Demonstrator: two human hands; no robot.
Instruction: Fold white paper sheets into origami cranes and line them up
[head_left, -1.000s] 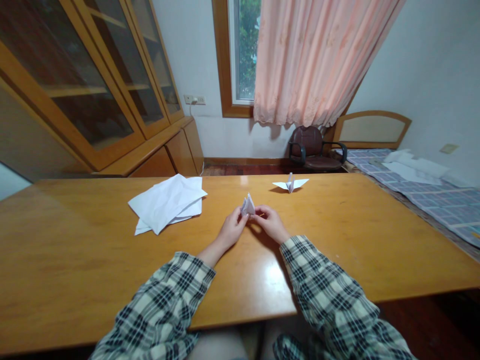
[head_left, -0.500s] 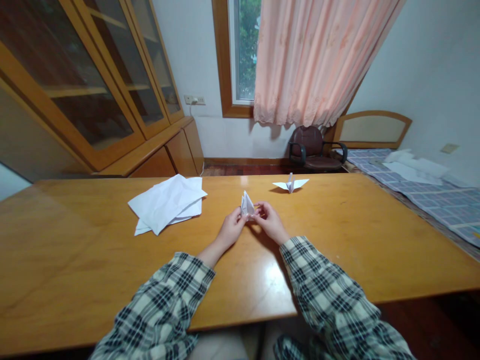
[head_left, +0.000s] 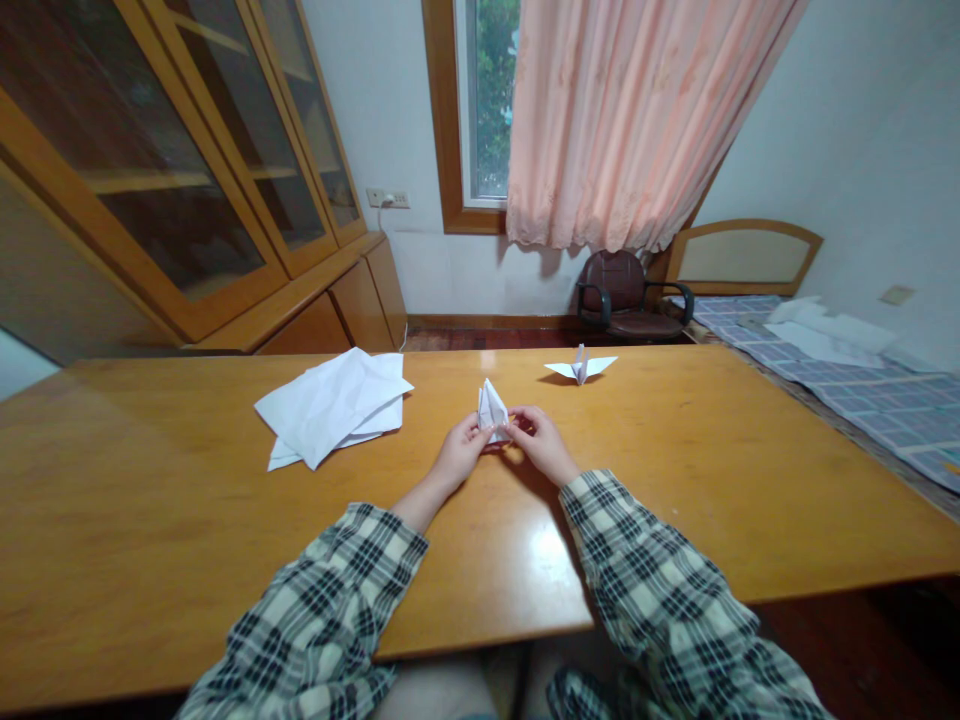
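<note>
Folded paper (head_left: 492, 412), used here as reference point: white, peaked, tip upward, between the two hands above the tabletop (head_left: 187, 540). Contact between its base and the wood cannot be told.

Near side of the folded paper: checked left sleeve (head_left: 315, 590) and right sleeve (head_left: 660, 580), one to each side. Left hand (head_left: 459, 450): pinching the paper's lower left, thumb toward the wearer. Right hand (head_left: 545, 445): fingers bent, thumb and fingertips closed on its lower right; fingers behind the paper partly hidden.

Left of the folded paper, well apart: white sheets (head_left: 337, 405), overlapping, flat on the tabletop. Beyond it, to the right: paper crane (head_left: 580, 368), wings spread, near the far edge.

Farther beyond the folded paper: glass-doored cabinet (head_left: 217, 140) to the left; bed (head_left: 810, 375) with plaid cover to the far right; maroon chair (head_left: 613, 290) to the right. Farthest: window (head_left: 493, 110) straight beyond, partly covered by a pink curtain (head_left: 630, 120).
</note>
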